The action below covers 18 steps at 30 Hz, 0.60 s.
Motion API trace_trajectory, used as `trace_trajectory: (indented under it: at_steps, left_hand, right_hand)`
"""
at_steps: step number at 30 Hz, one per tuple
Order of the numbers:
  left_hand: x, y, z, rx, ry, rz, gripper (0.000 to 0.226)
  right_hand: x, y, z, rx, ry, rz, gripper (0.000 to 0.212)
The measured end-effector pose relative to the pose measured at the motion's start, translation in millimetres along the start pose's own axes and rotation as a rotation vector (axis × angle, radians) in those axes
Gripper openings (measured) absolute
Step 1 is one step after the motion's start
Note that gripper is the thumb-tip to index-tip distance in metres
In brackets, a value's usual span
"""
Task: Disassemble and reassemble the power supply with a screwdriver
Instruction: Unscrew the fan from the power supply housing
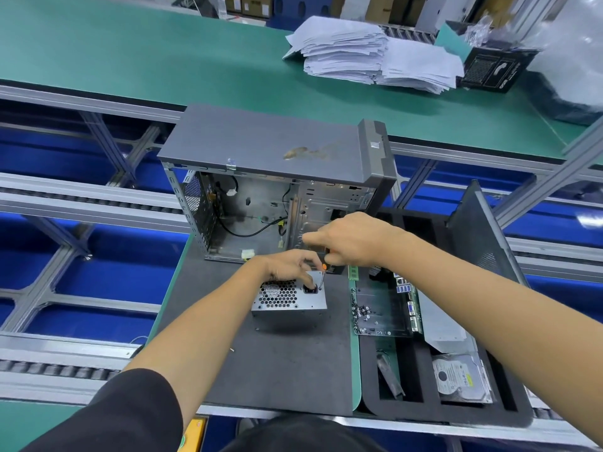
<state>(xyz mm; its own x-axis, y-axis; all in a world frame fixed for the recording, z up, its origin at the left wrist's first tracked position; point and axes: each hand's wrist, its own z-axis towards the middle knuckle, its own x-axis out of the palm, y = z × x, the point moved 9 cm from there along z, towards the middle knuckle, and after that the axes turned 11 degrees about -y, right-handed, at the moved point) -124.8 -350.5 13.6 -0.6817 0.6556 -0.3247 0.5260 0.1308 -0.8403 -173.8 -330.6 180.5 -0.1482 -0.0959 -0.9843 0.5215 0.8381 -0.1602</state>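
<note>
- While the open PC case (261, 177) stands at the back of the dark mat (287, 360), the power supply (288, 296) sits just in front of it, vent grille facing up.
- Right of the mat, a black foam tray (372, 380) holds a motherboard (381, 311) and a hard drive (456, 380).
- Left hand (290, 264) rests on the power supply's top edge, fingers curled down around it.
- Right hand (352, 243) grips the screwdriver (323, 272) handle, index finger sticking out.
- Screwdriver tip is down at the power supply's right corner, pretty much upright.
</note>
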Motion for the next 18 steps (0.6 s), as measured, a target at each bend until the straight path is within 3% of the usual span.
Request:
trace_trajectory:
  at_steps: [5, 8, 12, 16, 18]
  left_hand:
    - [-0.9, -2.6, -7.0, -0.013, 0.052, -0.067, 0.027]
    - [-1.7, -3.1, -9.6, 0.0, 0.063, -0.036, 0.015]
    - [-0.7, 0.1, -7.3, -0.018, 0.043, -0.072, 0.042]
    - [0.7, -6.6, -10.4, -0.001, 0.056, -0.093, 0.032]
    - [-0.9, -6.4, -10.8, -0.003, 0.056, -0.071, 0.038]
  right_hand:
    - [5.3, -1.5, -2.7, 0.043, 0.032, 0.15, 0.033]
    - [4.7, 9.1, -0.5, -0.023, 0.033, 0.165, 0.028]
    - [6.2, 0.8, 0.1, 0.027, 0.015, 0.063, 0.011]
    - [6.8, -2.4, -1.3, 0.087, 0.019, 0.268, 0.034]
    - [4.4, 3.1, 0.0, 0.069, 0.023, 0.391, 0.037]
